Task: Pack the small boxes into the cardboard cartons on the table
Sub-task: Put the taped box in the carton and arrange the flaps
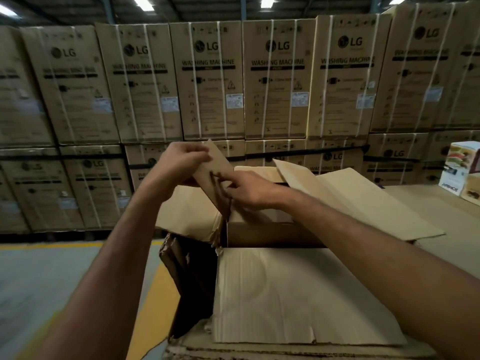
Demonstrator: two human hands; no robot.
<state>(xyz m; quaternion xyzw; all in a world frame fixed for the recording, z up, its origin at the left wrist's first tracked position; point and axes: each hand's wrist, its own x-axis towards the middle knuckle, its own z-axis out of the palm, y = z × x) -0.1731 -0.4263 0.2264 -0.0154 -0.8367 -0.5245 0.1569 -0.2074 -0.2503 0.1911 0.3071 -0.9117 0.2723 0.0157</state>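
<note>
An open cardboard carton [272, 235] stands in front of me with its flaps spread; the near flap [291, 294] lies flat toward me. Both hands are raised over the carton's far left corner. My left hand [179, 162] grips the top edge of a flat cardboard piece [215, 165] that stands tilted above the opening. My right hand [249, 189] holds the same piece lower down, fingers pressed on its face. The carton's inside is dark, and its contents cannot be made out. Two small printed boxes [461, 170] stand at the far right.
A wall of stacked washing machine cartons [275, 79] fills the background. The table top [441, 203] is covered with cardboard sheets. To the left lies grey floor with a yellow line [153, 289]. A torn dark side of the carton [192, 276] faces left.
</note>
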